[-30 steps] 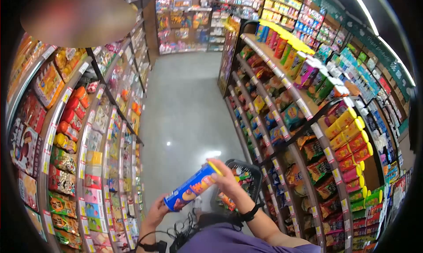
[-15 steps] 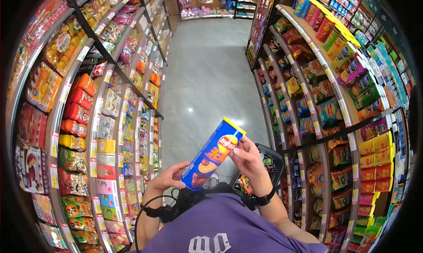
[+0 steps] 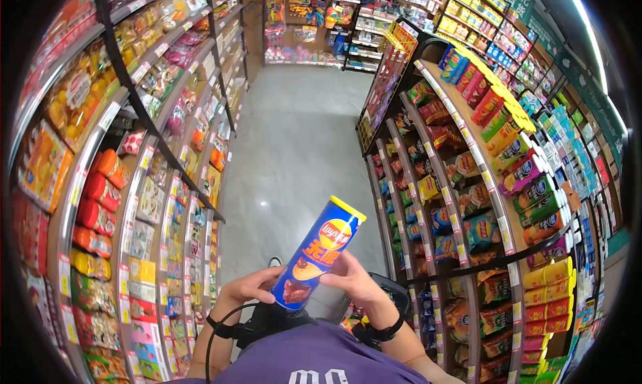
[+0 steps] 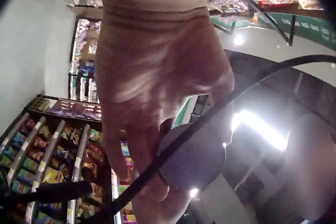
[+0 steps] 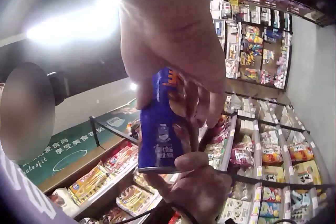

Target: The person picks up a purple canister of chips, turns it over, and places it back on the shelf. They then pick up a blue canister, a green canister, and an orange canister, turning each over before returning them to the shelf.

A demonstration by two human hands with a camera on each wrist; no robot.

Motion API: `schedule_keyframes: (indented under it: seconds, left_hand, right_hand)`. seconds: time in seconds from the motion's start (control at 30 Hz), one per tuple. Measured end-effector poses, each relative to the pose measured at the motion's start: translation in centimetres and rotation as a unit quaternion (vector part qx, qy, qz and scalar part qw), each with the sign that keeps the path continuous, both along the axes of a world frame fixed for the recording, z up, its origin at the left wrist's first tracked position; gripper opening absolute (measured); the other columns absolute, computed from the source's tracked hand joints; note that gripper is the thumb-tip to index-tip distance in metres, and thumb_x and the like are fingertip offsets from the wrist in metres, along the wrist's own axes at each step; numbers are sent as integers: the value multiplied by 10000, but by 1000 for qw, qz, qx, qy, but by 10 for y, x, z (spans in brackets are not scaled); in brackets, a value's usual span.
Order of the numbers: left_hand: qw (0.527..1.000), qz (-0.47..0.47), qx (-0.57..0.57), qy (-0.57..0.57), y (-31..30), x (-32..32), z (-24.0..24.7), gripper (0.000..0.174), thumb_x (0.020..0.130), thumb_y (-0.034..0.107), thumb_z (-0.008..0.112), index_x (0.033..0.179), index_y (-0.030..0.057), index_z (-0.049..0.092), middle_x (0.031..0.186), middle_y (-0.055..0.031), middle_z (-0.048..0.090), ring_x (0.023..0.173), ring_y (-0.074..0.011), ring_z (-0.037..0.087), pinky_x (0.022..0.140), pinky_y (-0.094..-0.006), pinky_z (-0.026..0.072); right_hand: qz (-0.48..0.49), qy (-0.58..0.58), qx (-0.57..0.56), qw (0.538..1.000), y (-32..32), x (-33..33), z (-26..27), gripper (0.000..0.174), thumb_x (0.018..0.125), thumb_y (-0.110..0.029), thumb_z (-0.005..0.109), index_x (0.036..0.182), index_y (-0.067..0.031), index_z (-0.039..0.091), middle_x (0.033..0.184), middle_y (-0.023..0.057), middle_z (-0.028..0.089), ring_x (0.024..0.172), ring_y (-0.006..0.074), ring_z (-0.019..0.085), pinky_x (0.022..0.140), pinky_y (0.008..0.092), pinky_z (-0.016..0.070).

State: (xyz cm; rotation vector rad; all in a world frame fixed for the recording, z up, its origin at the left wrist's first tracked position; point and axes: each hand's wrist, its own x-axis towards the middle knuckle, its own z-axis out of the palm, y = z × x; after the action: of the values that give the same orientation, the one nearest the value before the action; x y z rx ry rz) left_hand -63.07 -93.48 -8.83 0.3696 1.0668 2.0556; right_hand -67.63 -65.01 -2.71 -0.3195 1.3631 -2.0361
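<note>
A blue Lay's potato chip canister (image 3: 314,250) with a yellow lid is held tilted in front of the torso, its printed front toward the head camera. My left hand (image 3: 255,285) grips its bottom end, thumb and fingers at the base. Around the side at mid-height, my right hand (image 3: 356,281) holds it, thumb on the label. The left wrist view shows the canister's round base (image 4: 191,157) by the left fingers. In the right wrist view the canister (image 5: 160,129) stands between the right hand above and the left hand (image 5: 202,190) below.
A dark shopping basket (image 3: 391,292) is partly hidden behind the right forearm. Snack shelves (image 3: 461,250) line the right, topped by rows of chip canisters (image 3: 491,106). Packaged foods fill the left shelves (image 3: 140,217). Grey floor (image 3: 301,130) runs between. A cable (image 3: 214,337) loops by the left wrist.
The right hand has slid from near the canister's lid down to its middle. The canister has tipped more upright, and its label has turned to face the head camera.
</note>
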Motion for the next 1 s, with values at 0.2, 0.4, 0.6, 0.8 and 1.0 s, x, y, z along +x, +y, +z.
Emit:
schedule_keyframes:
  seconds: [0.2, 0.4, 0.6, 0.8, 1.0]
  left_hand:
    - [997, -65, 27, 5, -16, -99, 30, 1088, 791, 319, 801, 1638, -62, 234, 1621, -186, 415, 1488, -270, 425, 1242, -411, 317]
    - [987, -157, 28, 32, -30, -205, 19, 1078, 791, 348, 774, 1634, -51, 235, 1606, -199, 427, 1487, -305, 433, 1242, -445, 330]
    - [973, -220, 73, 14, -29, -278, 12, 1060, 806, 419, 765, 1620, -37, 261, 1555, -213, 477, 1402, -315, 534, 1183, -450, 426]
    - [985, -155, 14, 69, -36, -311, 32, 1055, 830, 389, 821, 1619, -37, 267, 1570, -186, 455, 1452, -284, 476, 1205, -448, 398]
    - [977, -31, -117, 176, -33, -347, 34, 1010, 859, 267, 856, 1615, -60, 271, 1531, -188, 500, 1406, -284, 530, 1179, -434, 420]
  right_hand:
    - [-96, 39, -22, 994, -25, -68, 0, 775, 922, -106, 807, 1564, -34, 379, 1467, 105, 567, 1359, 242, 548, 1110, 427, 485]
    - [-182, 96, -31, 978, -48, -131, 27, 787, 940, -123, 789, 1590, -25, 357, 1482, 113, 556, 1353, 231, 550, 1127, 415, 467]
    - [-264, 70, -33, 962, -66, -174, 22, 772, 934, -183, 815, 1560, 9, 405, 1488, 106, 563, 1377, 229, 533, 1179, 416, 413]
    - [-284, 74, 30, 955, -70, -199, 30, 721, 967, -132, 755, 1577, 7, 397, 1507, 124, 546, 1381, 239, 527, 1160, 423, 428]
    - [-341, 93, 31, 935, -74, -235, 22, 923, 931, -83, 779, 1669, -37, 225, 1664, 170, 336, 1435, 312, 465, 1170, 459, 428]
